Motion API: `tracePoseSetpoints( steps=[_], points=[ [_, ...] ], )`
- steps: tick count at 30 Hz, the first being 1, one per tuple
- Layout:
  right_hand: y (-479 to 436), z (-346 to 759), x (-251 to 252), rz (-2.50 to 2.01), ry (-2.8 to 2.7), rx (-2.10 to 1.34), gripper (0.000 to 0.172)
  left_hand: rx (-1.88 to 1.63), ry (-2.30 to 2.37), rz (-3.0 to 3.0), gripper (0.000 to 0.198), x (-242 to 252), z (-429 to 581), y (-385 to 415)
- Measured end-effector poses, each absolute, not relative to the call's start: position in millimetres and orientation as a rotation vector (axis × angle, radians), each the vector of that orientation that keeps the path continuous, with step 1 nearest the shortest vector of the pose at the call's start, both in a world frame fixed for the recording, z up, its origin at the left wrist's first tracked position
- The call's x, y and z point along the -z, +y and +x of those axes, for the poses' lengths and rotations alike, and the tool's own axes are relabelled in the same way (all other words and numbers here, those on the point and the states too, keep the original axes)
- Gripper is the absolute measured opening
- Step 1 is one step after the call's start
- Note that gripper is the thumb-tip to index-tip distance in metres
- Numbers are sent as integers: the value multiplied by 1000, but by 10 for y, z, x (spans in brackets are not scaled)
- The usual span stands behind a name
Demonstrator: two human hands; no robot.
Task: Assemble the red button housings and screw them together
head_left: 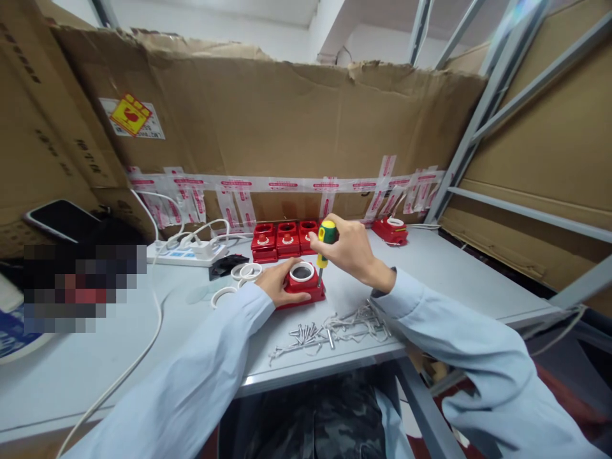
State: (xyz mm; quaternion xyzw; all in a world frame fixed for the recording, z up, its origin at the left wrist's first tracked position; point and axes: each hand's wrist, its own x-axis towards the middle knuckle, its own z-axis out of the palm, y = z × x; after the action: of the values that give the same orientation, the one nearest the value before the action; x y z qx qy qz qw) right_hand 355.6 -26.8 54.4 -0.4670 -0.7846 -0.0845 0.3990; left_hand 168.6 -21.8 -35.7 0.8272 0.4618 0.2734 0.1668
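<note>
A red housing (313, 292) with a white ring (302, 272) around its round opening lies on the grey table. My left hand (278, 284) grips it from the left side, thumb along the front. In my right hand (350, 245) is a yellow and green screwdriver (327, 237), fingers wrapped round its handle. The screwdriver stands nearly upright, its tip down at the right corner of the housing; the exact contact point is too small to make out. Several loose screws (306, 333) and a tangle of white strings (356, 324) lie nearer the table's front edge.
Several red housings (287, 241) stand in a row behind, and another red housing (391, 231) sits at the back right. Loose white rings (224, 296) lie left of my left hand. A power strip (191, 253) with white cables is farther left. A cardboard wall (287, 127) closes the back.
</note>
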Motion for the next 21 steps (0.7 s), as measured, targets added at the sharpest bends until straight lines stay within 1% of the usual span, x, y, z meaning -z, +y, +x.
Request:
tracePoseSetpoints(
  steps=[2,5,8,10,12,15,16,18,20,21],
  points=[
    [-293,3488,-504,-1157,-2015,251,31,-785,1333,2372,72,373,1685,-211],
    [-334,3428,-529,-1243,-2079,396,39,-740,1341,2378,72,345,1682,-219],
    [-345,3422,-673,-1432,-2118,528,53,-715,1299,2363,69,311,1683,-227],
    [-333,3446,-807,-1500,-2171,520,54,-743,1279,2358,67,318,1684,-219],
    [-315,3491,-947,-1441,-2315,421,46,-771,1276,2351,69,351,1684,-200],
    [-299,3582,-1124,-1108,-2659,120,17,-789,1307,2336,74,399,1682,-173],
    [-296,3612,-1161,-1004,-2748,20,12,-786,1314,2334,75,404,1682,-170],
    [-293,3664,-1184,-919,-2831,-64,16,-782,1309,2335,74,389,1684,-177],
    [-287,3698,-1141,-1020,-2788,45,15,-773,1289,2337,71,351,1688,-196],
    [-281,3708,-1104,-1099,-2735,134,18,-760,1280,2338,69,329,1689,-206]
  ],
)
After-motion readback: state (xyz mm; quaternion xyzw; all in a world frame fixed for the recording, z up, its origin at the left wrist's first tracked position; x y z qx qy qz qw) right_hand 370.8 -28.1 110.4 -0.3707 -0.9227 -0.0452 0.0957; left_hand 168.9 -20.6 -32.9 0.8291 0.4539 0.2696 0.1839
